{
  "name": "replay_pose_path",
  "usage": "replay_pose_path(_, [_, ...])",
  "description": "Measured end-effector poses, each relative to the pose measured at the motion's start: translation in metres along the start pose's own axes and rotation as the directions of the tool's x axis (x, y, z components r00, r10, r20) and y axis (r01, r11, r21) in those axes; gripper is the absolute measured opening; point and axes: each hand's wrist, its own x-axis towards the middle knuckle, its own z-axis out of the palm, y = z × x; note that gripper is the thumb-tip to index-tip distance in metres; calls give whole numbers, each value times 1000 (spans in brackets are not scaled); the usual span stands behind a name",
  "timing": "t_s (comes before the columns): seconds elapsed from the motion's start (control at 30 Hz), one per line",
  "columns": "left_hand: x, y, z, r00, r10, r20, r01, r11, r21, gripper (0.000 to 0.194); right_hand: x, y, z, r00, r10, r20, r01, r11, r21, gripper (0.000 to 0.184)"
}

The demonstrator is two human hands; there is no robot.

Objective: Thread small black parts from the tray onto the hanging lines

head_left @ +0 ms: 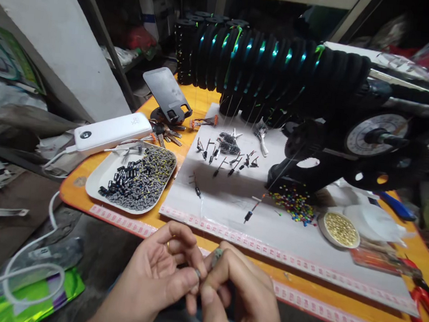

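My left hand [156, 272] and my right hand [243, 290] meet at the front edge of the table, fingertips almost touching. Thumb and index finger of the left hand pinch a tiny dark piece, mostly hidden. My right hand is closed in a pinch, its fingers curled; a small grey-green lump [218, 254] shows at its index finger. What exactly either hand holds is too small to make out. Beyond the hands, a small black cylinder [248, 216] with a thin thread lies on the white board [225, 210].
A white tray [92, 187] of grey and black beads stands left, beside a white power bank [113, 133] and a phone stand [168, 93]. A black machine [280, 71] with threads spans the back. Right are colourful pins [294, 204], a gold-bead dish [321, 228] and red-handled pliers [426, 308].
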Motion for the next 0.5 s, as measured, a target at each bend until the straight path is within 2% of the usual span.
replay_pose_path(0.1, [-5, 4, 3, 980, 169, -106, -139, 960, 242, 27, -1, -1, -6, 993, 75, 86, -76, 997, 9, 18])
replay_pose_path(0.17, [-9, 10, 3, 931, 346, -113, -257, 845, 469, 34, -1, -1, -12, 983, 123, 134, -124, 992, 4, 16])
replay_pose_path(0.23, [-11, 19, 1, 881, 473, 13, -368, 668, 647, 47, -2, 0, -17, 978, 134, 162, -140, 990, 26, 14])
replay_pose_path(0.27, [-11, 23, -1, 865, 491, 105, -416, 583, 698, 53, -2, 1, -19, 976, 132, 173, -142, 989, 47, 14])
replay_pose_path(0.37, [-13, 34, -4, 838, 440, 322, -498, 378, 780, 65, 0, 4, -23, 973, 136, 188, -157, 982, 101, 17])
replay_pose_path(0.43, [-16, 34, 0, 827, 428, 365, -504, 274, 819, 64, 1, 5, -24, 977, 144, 160, -163, 980, 111, 19])
replay_pose_path(0.5, [-18, 30, 7, 796, 467, 386, -510, 173, 842, 57, 3, 5, -26, 981, 143, 135, -157, 982, 103, 20])
